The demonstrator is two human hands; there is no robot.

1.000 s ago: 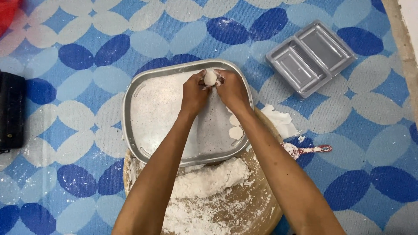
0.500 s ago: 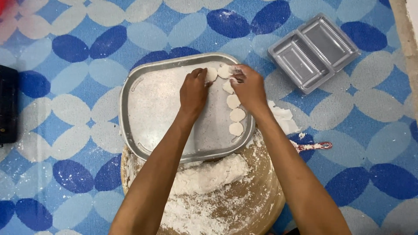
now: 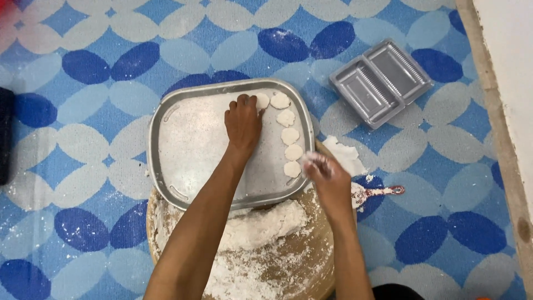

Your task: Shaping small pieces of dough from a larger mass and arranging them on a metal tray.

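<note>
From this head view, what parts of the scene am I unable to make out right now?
- Right hand: motion-blurred, so whether it holds dough is unclear.
- Dough piece under the left hand: partly covered by its fingers.
- Metal tray: the near rim is crossed by the left forearm.
- Wooden board: cut off by the bottom edge.
- Dark object: cut off by the left edge, kind unclear.

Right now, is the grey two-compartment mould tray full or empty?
Empty. Both compartments of the grey mould tray show only bare ribbed floor; the dough discs lie on the metal tray instead.
</note>
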